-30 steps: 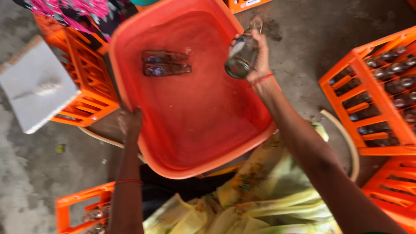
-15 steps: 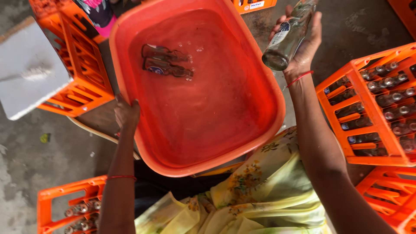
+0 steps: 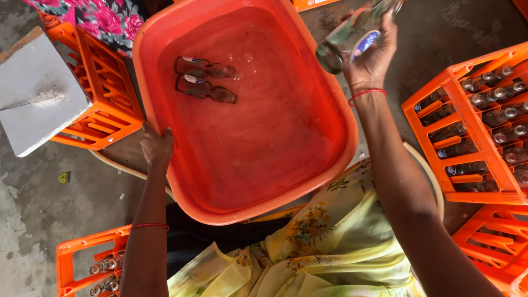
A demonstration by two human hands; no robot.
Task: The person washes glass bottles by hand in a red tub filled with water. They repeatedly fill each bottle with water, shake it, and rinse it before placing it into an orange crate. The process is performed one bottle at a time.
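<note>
Holding a clear glass bottle [image 3: 352, 38] aloft, the right hand [image 3: 371, 58] is wrapping fingers and thumb round the bottle's body, above the far right rim of the large orange-red plastic tub [image 3: 165, 33], w/ the bottle tilted and its wide base toward the camera. The left hand [image 3: 156, 147] is gripping the tub's near-left rim, fingers curled over the edge, holding nothing else.

Inside the tub, two dark glass bottles [image 3: 204, 78] are lying side by side under shallow water, near the far end, well apart from both hands.

Handling, as a judgement: the glass bottle is looking rigid & fragile, prob. wet and so slippery; moderate weight for one hand. A full-palm wrap round the mid-body, as shown, is giving the surest hold; the neck is narrower and is offering less contact. A knock against the tub rim or the orange plastic crate [image 3: 467, 143] at right, which is holding rows of capless-looking bottles, could chip it; whether those are capped I cannot tell for sure.

Also in view: another orange crate [image 3: 88, 258] w/ bottles near the left elbow, an empty-sided orange crate [image 3: 104, 93] at far left beside a grey slab [image 3: 38, 99] carrying a small white bottle brush [image 3: 38, 100], and yellow floral cloth [image 3: 308, 247] over the person's lap. All is resting on the concrete floor [image 3: 33, 209].
</note>
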